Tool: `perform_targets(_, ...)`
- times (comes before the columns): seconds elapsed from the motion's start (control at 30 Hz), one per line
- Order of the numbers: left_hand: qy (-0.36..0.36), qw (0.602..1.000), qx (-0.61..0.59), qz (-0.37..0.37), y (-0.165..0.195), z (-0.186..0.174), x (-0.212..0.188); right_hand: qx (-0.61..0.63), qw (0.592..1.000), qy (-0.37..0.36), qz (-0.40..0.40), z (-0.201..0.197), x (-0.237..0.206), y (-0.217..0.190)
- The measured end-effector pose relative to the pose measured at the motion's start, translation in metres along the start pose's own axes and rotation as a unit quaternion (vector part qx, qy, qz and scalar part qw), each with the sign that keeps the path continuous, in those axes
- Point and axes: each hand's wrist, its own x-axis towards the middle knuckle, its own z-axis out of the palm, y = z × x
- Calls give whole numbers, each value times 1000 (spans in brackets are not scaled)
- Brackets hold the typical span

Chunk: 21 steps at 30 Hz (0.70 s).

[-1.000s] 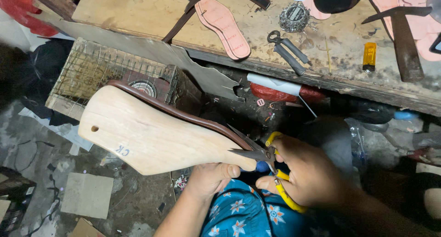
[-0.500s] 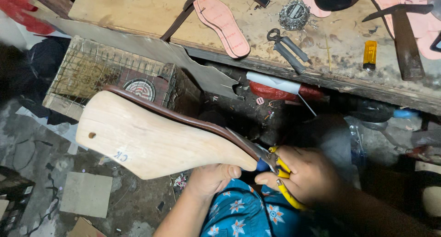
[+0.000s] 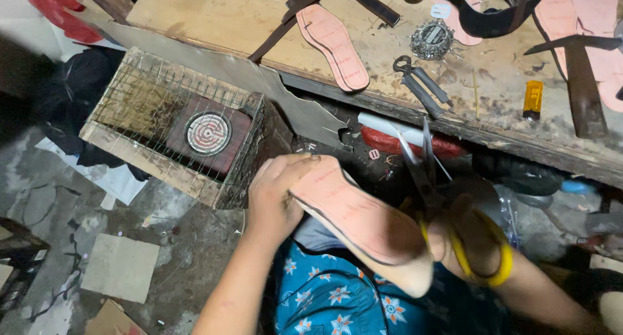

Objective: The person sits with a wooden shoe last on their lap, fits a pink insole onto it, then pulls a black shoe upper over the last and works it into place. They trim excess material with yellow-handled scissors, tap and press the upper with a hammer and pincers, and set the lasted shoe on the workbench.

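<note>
My left hand (image 3: 278,193) grips the toe end of a wooden shoe last (image 3: 363,226) with a pink insole on its bottom, held sole-up over my lap. My right hand (image 3: 477,234) holds yellow-handled scissors (image 3: 433,186) at the heel end of the last, blades pointing up and away. The right hand is blurred. My blue flowered clothing (image 3: 324,296) shows below.
A wooden workbench (image 3: 259,23) runs across the top with a pink insole (image 3: 334,36), black pincers (image 3: 418,82), an orange lighter (image 3: 532,98), a hammer (image 3: 577,69) and dark straps. A wire-covered wooden box (image 3: 175,127) stands at left on the dirty floor.
The last has been turned over, so its pink sole now faces up, and moved toward my lap. My left hand has shifted to the toe end. The scissors now point upward.
</note>
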Motion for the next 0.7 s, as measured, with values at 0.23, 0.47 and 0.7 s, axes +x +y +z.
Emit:
perform_targets(0.23, -31, 987, 106, 116, 21, -16, 26, -734, 676, -63, 28, 22, 6, 1)
perform_targets(0.47, 207, 973, -56, 85, 39, 10, 28, -383, 903, -193, -41, 78, -12, 10)
perform_targets(0.7, 46, 697, -667, -260, 39, 37, 4, -383, 902, -178, -89, 106, -20, 15)
